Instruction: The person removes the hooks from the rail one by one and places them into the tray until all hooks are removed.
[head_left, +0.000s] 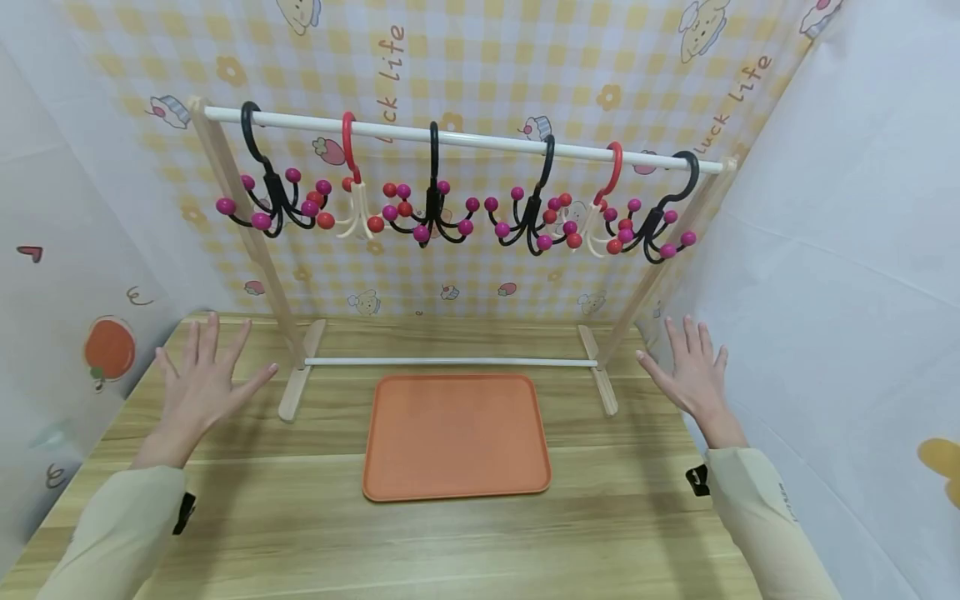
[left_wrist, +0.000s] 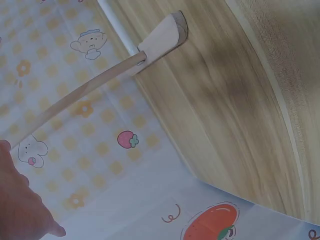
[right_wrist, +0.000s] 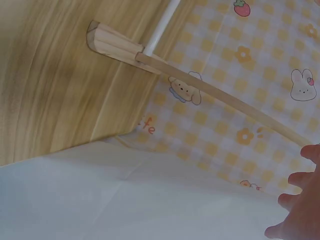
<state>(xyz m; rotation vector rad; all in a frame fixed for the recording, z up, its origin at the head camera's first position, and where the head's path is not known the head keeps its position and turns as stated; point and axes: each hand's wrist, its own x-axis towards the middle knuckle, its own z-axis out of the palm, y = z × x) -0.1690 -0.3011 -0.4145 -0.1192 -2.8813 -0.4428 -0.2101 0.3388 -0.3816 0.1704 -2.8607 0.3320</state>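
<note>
Orange and flat, the plastic tray (head_left: 456, 437) lies on the wooden table (head_left: 622, 533), just in front of the small wooden rack with the white rail (head_left: 465, 137). Your left hand (head_left: 201, 385) and right hand (head_left: 693, 375) float beside the rack's legs, fingers spread wide, holding nothing. The black and red hooks with round ball tips (head_left: 431, 204) hang close together on the rail. If you grab one fast, I think its arms could catch the next hook, or tip the light rack.

Wooden rack (head_left: 262, 250) stands upright at the surface's back edge. Six ball-tipped hooks (head_left: 431, 208) hang along its white rail (head_left: 480, 140). Each hand is apart from it.
</note>
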